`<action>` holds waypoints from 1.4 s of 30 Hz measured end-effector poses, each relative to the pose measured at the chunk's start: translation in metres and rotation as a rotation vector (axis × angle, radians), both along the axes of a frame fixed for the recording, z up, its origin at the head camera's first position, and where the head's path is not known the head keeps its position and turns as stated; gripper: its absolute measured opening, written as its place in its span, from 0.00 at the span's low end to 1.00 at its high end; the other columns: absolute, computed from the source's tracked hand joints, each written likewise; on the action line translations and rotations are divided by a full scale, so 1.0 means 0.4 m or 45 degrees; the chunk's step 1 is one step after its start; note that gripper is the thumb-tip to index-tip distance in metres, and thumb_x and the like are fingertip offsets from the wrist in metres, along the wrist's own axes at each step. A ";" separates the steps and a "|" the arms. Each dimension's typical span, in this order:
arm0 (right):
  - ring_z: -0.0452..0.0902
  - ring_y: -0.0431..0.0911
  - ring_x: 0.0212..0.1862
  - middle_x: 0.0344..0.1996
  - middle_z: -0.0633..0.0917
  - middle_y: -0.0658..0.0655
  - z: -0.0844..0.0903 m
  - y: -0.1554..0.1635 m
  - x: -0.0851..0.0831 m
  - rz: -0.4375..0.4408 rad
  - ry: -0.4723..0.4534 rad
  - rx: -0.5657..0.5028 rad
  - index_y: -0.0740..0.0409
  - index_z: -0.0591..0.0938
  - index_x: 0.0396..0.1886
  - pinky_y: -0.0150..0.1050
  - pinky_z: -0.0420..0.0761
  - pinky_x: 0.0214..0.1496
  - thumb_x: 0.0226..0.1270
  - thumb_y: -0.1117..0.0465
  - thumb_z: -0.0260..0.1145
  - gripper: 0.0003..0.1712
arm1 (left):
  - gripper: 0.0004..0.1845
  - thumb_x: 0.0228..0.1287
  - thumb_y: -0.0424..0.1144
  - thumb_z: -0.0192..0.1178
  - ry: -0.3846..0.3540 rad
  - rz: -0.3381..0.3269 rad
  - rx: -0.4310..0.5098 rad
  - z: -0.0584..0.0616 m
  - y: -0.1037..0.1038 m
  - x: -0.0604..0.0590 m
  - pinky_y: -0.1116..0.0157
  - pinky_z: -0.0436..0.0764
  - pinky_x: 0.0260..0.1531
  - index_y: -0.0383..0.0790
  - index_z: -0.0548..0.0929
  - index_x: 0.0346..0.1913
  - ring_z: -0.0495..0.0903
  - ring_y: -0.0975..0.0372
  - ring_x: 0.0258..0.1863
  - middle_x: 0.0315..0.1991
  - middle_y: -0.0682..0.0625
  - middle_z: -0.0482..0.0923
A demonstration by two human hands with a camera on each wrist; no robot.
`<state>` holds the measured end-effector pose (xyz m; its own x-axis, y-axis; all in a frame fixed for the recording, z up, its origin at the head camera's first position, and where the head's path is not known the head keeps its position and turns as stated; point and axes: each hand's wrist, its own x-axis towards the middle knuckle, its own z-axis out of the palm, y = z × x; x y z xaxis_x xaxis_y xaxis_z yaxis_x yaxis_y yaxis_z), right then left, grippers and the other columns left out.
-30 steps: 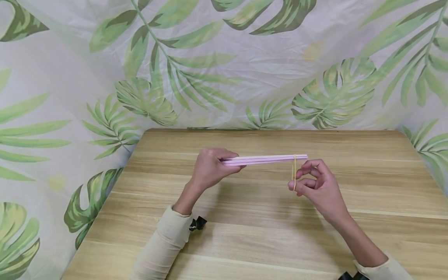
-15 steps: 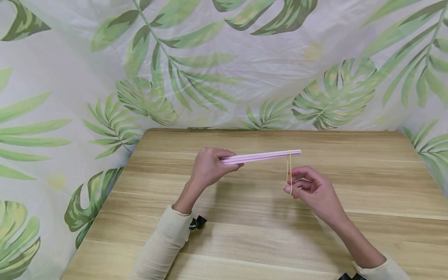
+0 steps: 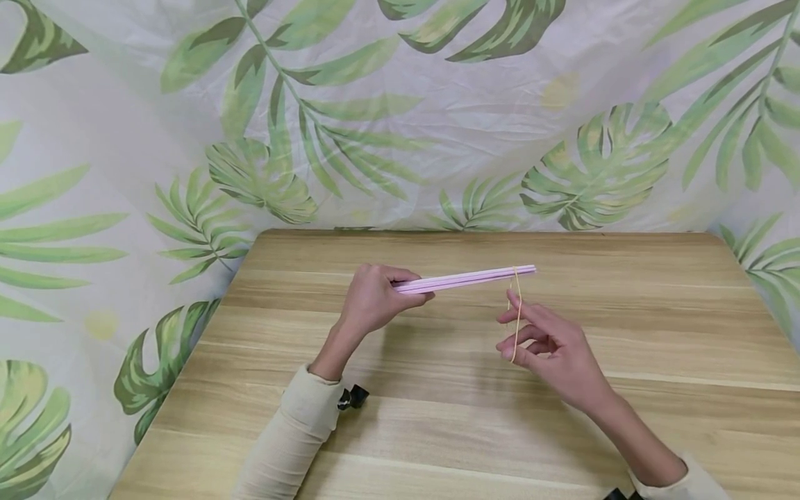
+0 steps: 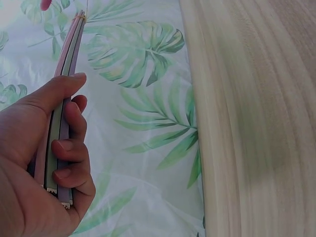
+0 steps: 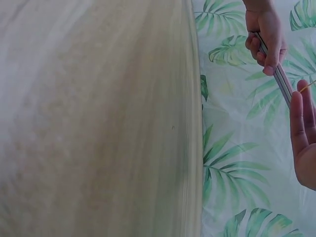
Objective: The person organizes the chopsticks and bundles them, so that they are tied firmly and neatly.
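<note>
My left hand [image 3: 370, 300] grips a bundle of chopsticks [image 3: 465, 280] by one end, above the table. In the left wrist view the fingers wrap round the chopsticks [image 4: 68, 57], which show pink, green and purple. A thin yellow rubber band [image 3: 519, 316] loops round them near their far tips and stretches down to my right hand [image 3: 565, 357]. There the thumb and a finger hold the band's lower end, while the forefinger reaches up at the loop. At its edge, the right wrist view catches the right hand's fingers [image 5: 298, 121] beside the chopsticks.
Beneath both hands is a wood-grain table [image 3: 437, 430], its back edge meeting a leaf-patterned cloth [image 3: 475, 132]. A black device [image 3: 354, 397] sits at the left sleeve cuff, and another [image 3: 619, 494] at the right one.
The right hand has moved down and slightly left, stretching the band longer, and its forefinger has straightened upward. The chopsticks' far tips have risen and shifted a little left.
</note>
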<state>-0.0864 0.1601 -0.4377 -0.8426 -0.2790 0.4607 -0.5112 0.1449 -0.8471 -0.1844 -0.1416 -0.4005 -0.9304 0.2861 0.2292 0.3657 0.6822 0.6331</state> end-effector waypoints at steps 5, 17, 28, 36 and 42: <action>0.91 0.33 0.41 0.63 0.84 0.40 0.000 -0.015 0.011 -0.012 0.139 0.016 0.59 0.61 0.86 0.32 0.88 0.34 0.49 0.85 0.78 0.64 | 0.10 0.54 0.49 0.83 -0.023 -0.014 0.015 0.001 -0.002 0.002 0.69 0.70 0.20 0.50 0.97 0.37 0.74 0.68 0.19 0.29 0.56 0.92; 0.93 0.39 0.40 0.68 0.81 0.43 0.022 -0.020 0.031 -0.058 -0.131 -0.222 0.40 0.36 0.90 0.39 0.90 0.38 0.60 0.83 0.74 0.76 | 0.08 0.55 0.45 0.83 0.207 0.002 0.071 0.005 0.015 0.010 0.68 0.76 0.25 0.49 0.97 0.37 0.83 0.67 0.23 0.33 0.54 0.94; 0.91 0.43 0.41 0.63 0.83 0.50 0.030 -0.013 0.019 0.176 -0.595 -0.548 0.53 0.48 0.90 0.46 0.92 0.40 0.77 0.80 0.56 0.49 | 0.07 0.52 0.39 0.83 0.424 -0.042 0.143 -0.007 0.021 0.013 0.65 0.83 0.28 0.44 0.97 0.35 0.90 0.62 0.27 0.32 0.49 0.94; 0.90 0.41 0.43 0.65 0.82 0.48 0.019 -0.006 0.013 0.300 -0.683 -0.503 0.50 0.59 0.86 0.43 0.92 0.41 0.66 0.88 0.47 0.52 | 0.07 0.53 0.39 0.83 0.416 -0.104 0.159 -0.014 0.020 0.012 0.69 0.78 0.25 0.43 0.96 0.34 0.84 0.66 0.22 0.29 0.50 0.93; 0.88 0.37 0.42 0.61 0.84 0.46 0.018 0.013 0.003 0.302 -0.744 -0.614 0.50 0.61 0.82 0.38 0.91 0.40 0.88 0.63 0.53 0.29 | 0.07 0.53 0.37 0.84 0.431 -0.188 0.195 -0.020 0.011 0.001 0.69 0.79 0.26 0.42 0.96 0.34 0.85 0.66 0.23 0.30 0.49 0.93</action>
